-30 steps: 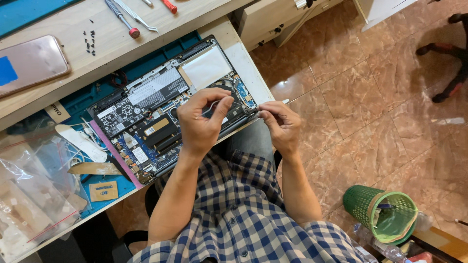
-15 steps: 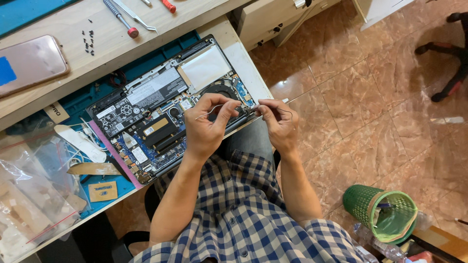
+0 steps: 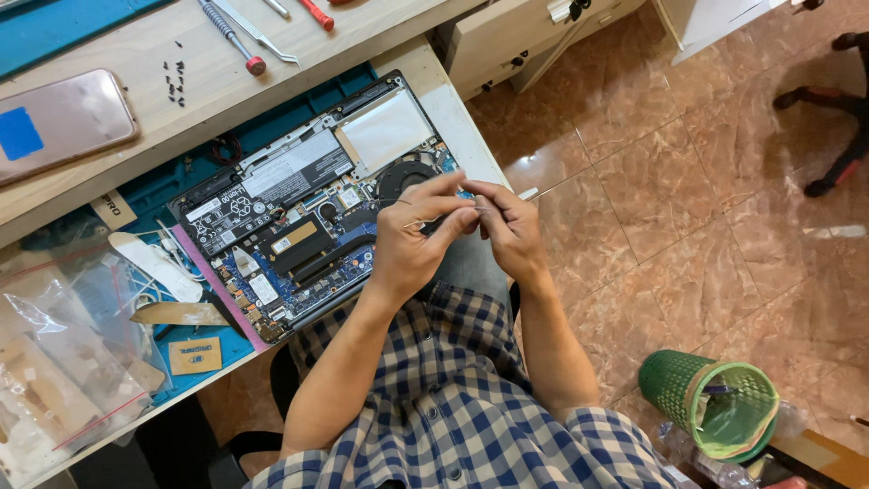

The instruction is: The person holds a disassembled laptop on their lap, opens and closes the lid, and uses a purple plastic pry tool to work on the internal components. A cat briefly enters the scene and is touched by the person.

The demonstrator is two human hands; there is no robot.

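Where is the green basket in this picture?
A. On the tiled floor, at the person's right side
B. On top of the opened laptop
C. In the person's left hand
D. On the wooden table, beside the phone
A. The green basket stands on the brown tiled floor, lower right, away from the opened laptop and both hands.

opened laptop (image 3: pixel 308 217) lies on mat (image 3: pixel 54 23); phone (image 3: pixel 59 122) behind; bin (image 3: pixel 715 407) right.
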